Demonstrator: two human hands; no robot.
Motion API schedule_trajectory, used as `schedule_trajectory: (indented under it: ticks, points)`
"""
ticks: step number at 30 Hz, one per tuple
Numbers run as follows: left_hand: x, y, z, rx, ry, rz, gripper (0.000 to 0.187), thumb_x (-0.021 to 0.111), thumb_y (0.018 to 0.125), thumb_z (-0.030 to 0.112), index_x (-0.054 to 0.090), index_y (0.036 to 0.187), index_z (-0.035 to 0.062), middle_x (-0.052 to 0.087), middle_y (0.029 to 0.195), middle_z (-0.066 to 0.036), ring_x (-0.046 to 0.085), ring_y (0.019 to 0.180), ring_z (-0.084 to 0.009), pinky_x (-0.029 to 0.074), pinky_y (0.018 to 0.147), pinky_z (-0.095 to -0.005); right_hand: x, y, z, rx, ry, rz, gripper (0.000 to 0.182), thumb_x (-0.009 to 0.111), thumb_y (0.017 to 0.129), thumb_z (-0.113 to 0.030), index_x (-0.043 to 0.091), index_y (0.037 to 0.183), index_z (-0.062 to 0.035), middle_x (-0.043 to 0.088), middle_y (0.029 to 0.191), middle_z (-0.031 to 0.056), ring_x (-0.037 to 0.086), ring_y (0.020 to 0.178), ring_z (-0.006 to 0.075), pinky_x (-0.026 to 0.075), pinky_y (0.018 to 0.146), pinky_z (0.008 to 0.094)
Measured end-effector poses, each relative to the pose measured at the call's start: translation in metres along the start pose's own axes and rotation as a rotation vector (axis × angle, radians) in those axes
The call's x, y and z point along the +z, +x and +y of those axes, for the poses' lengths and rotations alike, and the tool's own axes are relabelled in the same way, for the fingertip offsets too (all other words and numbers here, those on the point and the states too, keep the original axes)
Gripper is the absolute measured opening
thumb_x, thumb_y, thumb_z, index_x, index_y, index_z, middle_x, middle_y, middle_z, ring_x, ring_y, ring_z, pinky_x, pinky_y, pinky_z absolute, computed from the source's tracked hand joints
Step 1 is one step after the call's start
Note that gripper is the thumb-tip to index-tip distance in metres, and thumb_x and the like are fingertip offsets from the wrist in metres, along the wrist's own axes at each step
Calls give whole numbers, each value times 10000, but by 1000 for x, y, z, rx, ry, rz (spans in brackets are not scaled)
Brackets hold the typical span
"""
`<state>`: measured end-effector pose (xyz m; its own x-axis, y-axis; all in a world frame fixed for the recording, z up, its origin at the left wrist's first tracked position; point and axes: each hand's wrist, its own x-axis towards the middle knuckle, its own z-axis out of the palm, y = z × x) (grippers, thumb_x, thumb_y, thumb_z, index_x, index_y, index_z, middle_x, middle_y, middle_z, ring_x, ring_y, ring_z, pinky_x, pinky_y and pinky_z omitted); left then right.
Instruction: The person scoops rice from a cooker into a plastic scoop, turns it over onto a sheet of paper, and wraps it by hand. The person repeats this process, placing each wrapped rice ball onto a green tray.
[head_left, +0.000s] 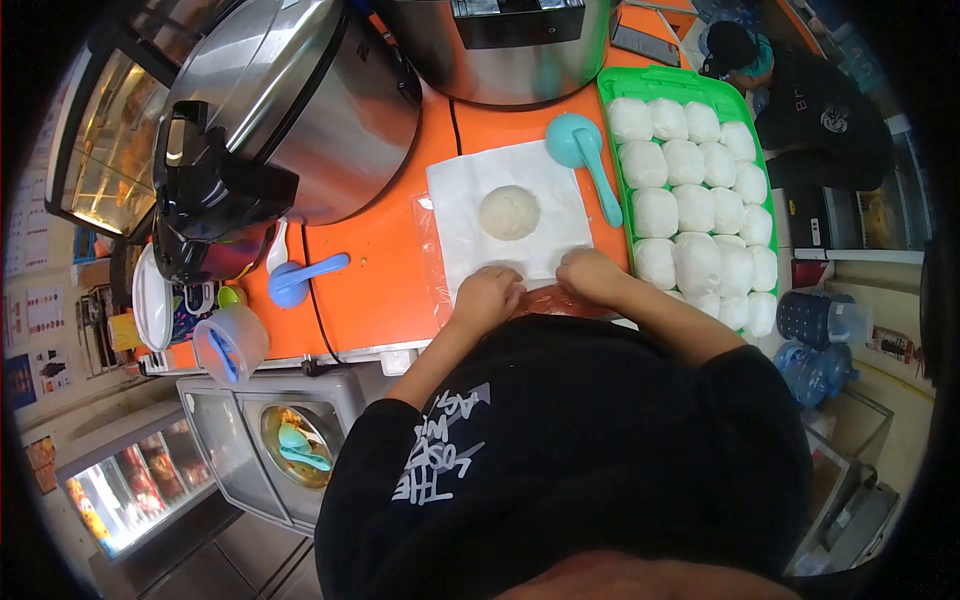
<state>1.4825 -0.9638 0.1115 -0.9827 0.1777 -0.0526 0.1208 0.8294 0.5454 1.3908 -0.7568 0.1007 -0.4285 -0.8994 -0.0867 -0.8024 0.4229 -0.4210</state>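
Note:
A rounded mound of rice (pixel 510 213) rests on a white paper sheet (pixel 465 185) on the orange table. At the sheet's near left corner, my left hand (pixel 488 298) has its fingers curled on the paper's edge. My right hand (pixel 590 276) is closed on the near right edge of the same sheet. Beneath and beside the paper lies clear plastic (pixel 425 225). A turquoise scoop (pixel 575 140) lies over the sheet's far right corner.
Right of the sheet, a green tray (pixel 612 95) holds several white wrapped bundles (pixel 655 213). Large steel cookers (pixel 340 120) stand at the back and left. A blue scoop (pixel 288 285) and plastic tub (pixel 250 335) are at left. Another person (pixel 820 110) is at the upper right.

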Motion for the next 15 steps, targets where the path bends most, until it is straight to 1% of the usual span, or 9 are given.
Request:
schedule_trajectory:
  ticks: [2,7,9,10,11,12,13,14,15]
  points:
    - [-5,0,7,84,5,89,196,648,691,194,599,834,69,612,864,-93,580,843,-268,469,722,-364,7,1,2,26,16,17,93,611,661,-145,579,680,-59,564,710,106,555,729,294,442,652,405]
    - [-1,-1,6,61,36,107,220,664,671,184,599,839,56,610,880,-87,576,861,-259,465,733,-356,2,3,5,76,111,22,77,603,660,-129,566,670,-61,552,695,107,551,725,293,443,655,394]
    - [-3,-2,2,52,46,112,224,668,666,178,601,840,53,610,891,-88,574,867,-257,464,737,-355,-9,4,0,86,252,107,51,594,673,-102,570,688,-60,568,715,96,556,732,287,447,654,382]
    - [-5,-4,-5,4,130,112,232,672,659,169,603,844,48,612,879,-87,577,859,-257,463,739,-355,-8,2,0,87,253,107,51,594,673,-102,570,688,-60,568,715,96,556,732,287,447,654,382]
    - [-6,-7,-12,-43,214,112,239,676,651,160,605,848,43,614,867,-86,579,852,-256,461,741,-355,-4,0,1,11,197,240,52,598,679,-99,573,702,-59,582,746,92,560,755,284,445,655,374]
    - [-8,-13,-21,-42,216,112,239,676,651,160,605,848,43,614,867,-86,579,852,-256,461,741,-355,-1,-2,2,-66,140,376,55,602,686,-97,576,717,-59,597,776,89,565,778,281,443,657,367]
    - [-12,-22,-32,5,159,137,226,666,665,149,605,852,39,617,841,-92,585,828,-264,465,726,-359,3,-3,9,-67,138,382,55,602,686,-97,576,717,-59,597,776,89,565,778,281,443,657,367]
    - [-20,-23,-38,55,104,164,212,657,679,138,605,857,36,620,814,-98,590,805,-271,469,712,-363,4,-2,18,6,240,370,55,598,708,-106,580,728,-58,605,778,93,575,771,281,444,648,365]
    - [-25,-20,-44,58,107,165,212,657,679,138,605,857,36,620,814,-98,590,805,-271,469,712,-363,7,-1,26,80,345,351,59,594,731,-114,583,740,-57,613,780,97,584,764,281,446,640,363]
